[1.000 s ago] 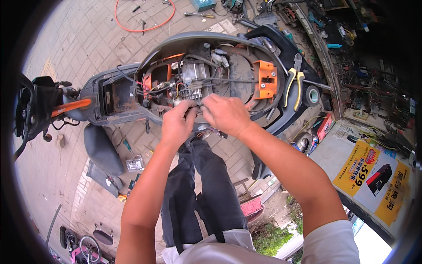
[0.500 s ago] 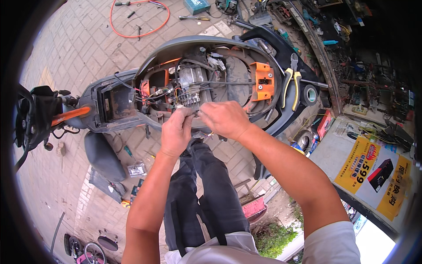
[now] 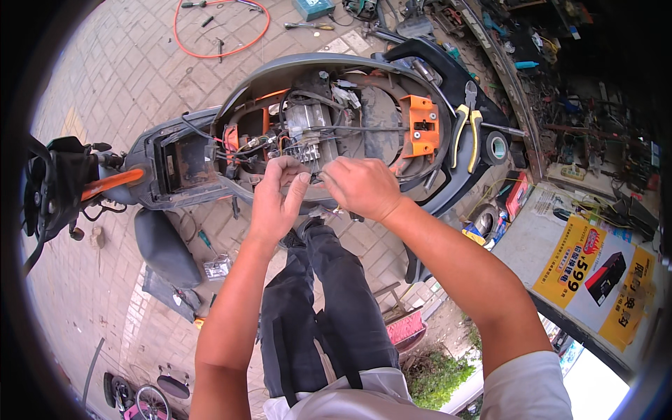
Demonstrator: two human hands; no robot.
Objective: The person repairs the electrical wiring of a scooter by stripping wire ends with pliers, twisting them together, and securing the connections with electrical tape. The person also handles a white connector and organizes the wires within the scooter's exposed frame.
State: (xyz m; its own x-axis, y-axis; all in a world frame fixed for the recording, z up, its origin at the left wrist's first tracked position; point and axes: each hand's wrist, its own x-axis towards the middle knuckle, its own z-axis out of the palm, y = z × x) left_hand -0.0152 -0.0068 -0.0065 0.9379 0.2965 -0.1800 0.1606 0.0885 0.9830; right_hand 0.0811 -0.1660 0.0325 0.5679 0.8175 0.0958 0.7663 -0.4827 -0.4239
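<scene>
My left hand [image 3: 283, 185] is over the near rim of the opened scooter body [image 3: 252, 73], fingers curled but apart, nothing visible in them. Just right of it, my right hand [image 3: 357, 185] is closed, its fingertips pinched on something small that I cannot make out. Beyond both hands lie the silver finned controller [image 3: 308, 122], loose wires [image 3: 245, 147] and connectors [image 3: 346, 94]. Orange brackets [image 3: 420, 129] are bolted inside the body. Pliers with yellow handles [image 3: 473, 136] and a tape roll [image 3: 496, 147] rest on the dark tail part to the right.
The seat [image 3: 164, 248] lies on the paving at lower left, handlebars [image 3: 56, 182] at far left. An orange hose [image 3: 189, 49], teal box [image 3: 313, 8] and tools sit beyond the scooter. A cluttered workbench [image 3: 574, 119] and postered cabinet [image 3: 521, 231] flank the right side.
Since half a second ago, my left hand's fingers have parted and lifted, the thumb now apart from them. My right hand has moved slightly rightward, still pinched.
</scene>
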